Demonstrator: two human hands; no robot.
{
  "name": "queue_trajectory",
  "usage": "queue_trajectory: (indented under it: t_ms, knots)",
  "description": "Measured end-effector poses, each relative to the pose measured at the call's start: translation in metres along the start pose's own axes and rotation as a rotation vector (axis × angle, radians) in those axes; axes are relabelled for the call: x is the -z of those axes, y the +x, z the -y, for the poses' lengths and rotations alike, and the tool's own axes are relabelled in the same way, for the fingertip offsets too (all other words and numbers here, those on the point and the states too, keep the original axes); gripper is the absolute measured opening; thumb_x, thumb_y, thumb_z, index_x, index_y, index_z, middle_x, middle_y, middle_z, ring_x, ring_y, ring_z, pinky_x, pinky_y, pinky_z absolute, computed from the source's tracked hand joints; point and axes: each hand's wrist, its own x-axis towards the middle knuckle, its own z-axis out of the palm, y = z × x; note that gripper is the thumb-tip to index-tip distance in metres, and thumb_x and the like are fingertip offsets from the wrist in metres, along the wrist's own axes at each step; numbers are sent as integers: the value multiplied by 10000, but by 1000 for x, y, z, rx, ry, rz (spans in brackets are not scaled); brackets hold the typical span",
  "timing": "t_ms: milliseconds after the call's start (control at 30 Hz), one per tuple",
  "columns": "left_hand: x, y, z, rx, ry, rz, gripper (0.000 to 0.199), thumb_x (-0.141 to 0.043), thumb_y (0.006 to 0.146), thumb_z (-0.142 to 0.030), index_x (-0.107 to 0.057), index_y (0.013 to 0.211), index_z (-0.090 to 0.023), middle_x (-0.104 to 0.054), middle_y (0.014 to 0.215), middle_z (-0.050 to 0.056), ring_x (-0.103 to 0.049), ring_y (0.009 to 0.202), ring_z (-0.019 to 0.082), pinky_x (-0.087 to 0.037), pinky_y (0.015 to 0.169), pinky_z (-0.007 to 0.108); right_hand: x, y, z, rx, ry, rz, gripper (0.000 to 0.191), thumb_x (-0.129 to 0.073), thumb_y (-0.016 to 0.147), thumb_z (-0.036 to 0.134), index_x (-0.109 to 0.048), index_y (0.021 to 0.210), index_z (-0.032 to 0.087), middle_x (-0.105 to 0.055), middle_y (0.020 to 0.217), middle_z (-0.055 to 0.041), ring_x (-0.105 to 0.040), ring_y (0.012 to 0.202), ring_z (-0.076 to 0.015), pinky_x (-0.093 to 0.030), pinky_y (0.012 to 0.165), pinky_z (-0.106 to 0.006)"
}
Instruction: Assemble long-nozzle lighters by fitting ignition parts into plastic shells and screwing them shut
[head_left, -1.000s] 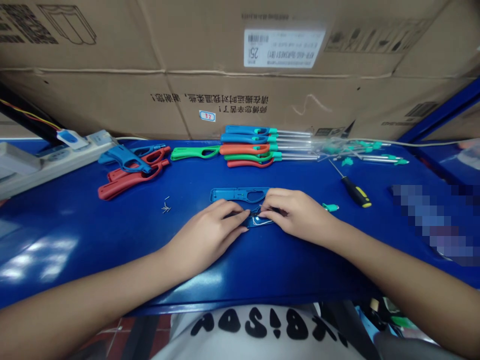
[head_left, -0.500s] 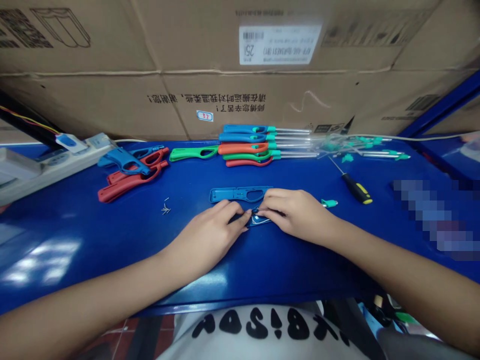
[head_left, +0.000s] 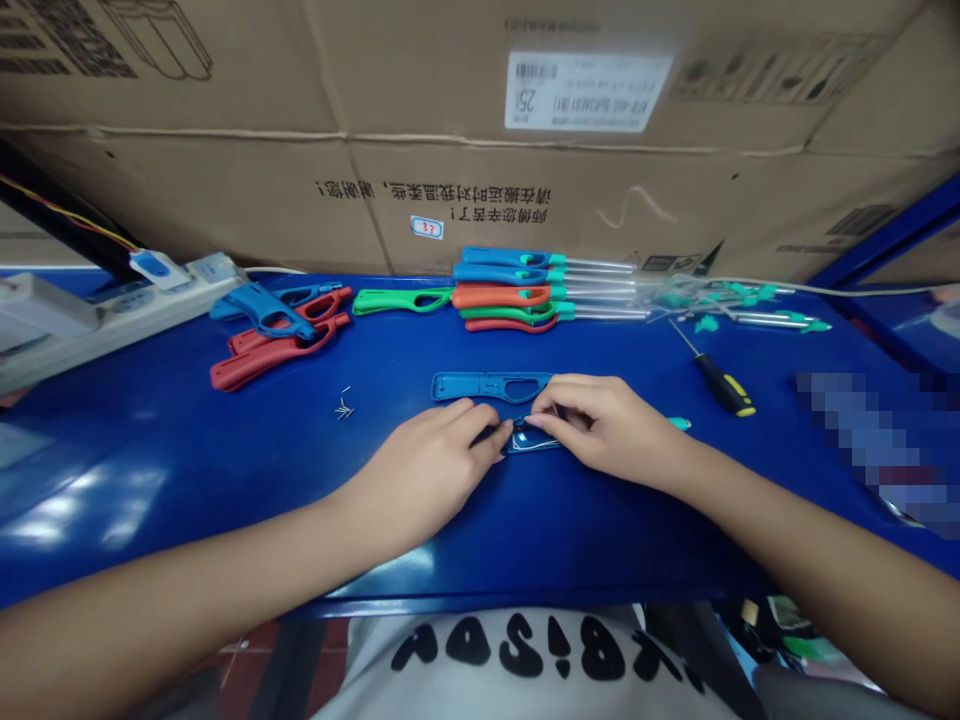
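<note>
Between my hands a blue lighter casing half point(head_left: 534, 442) lies on the table, with a thin pale wire or edge inside it and its turquoise tip point(head_left: 679, 424) showing past my right hand. My left hand point(head_left: 442, 458) is closed on its near-left end, fingertips together. Thumb and fingers of my right hand point(head_left: 611, 425) pinch at a small dark part inside the casing; its exact shape is hidden. Just behind them a second blue casing half point(head_left: 466, 386) lies hollow side up. Several small screws point(head_left: 344, 408) are scattered left of my left hand.
Long-nosed lighters point(head_left: 510, 295) are stacked at the back, beside metal nozzle tubes point(head_left: 776, 321). Red and blue casing halves point(head_left: 281, 350) lie by a power strip point(head_left: 157, 305). A screwdriver point(head_left: 724, 385) rests at right. A cardboard box point(head_left: 420, 90) stands along the back edge.
The whole scene has shifted slightly right as the camera turned. My hands stay at the same casing, with only small finger movements by the right hand.
</note>
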Motion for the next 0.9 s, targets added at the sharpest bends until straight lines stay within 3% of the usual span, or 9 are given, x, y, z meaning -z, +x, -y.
queue_trajectory:
  t_ms: [233,567,767,900]
  knots:
    - [-1,-4,6,60,-234,29,348,-447,1036,-211,-570,1358,-164,-638,1156,116,-592,1027,258,-564,866,423,14,-3,-1,45,84,207,98,-606,953,224,-680,911,177,-647,819,-14,-527,637,-107,-415,625,-237]
    - [-4,-4,11,26,-328,38,310,-438,1034,-190,-652,1255,-235,-605,1229,104,-554,1069,264,-526,892,434,11,-3,-6,-61,148,179,74,-677,904,198,-660,838,170,-594,774,19,-468,581,-74,-386,560,-205]
    - [-3,-3,12,36,-332,56,308,-440,1033,-187,-660,1244,-236,-605,1230,99,-552,1056,265,-532,893,441,19,-5,-8,69,118,251,99,-608,934,138,-694,898,171,-668,908,-29,-600,784,-117,-451,700,-231]
    - [-3,-3,11,38,-332,53,310,-448,1026,-169,-659,1245,-235,-603,1237,96,-548,1066,263,-534,902,438,26,-8,-7,107,86,275,126,-601,937,141,-722,944,176,-673,965,-43,-627,810,-118,-465,706,-228]
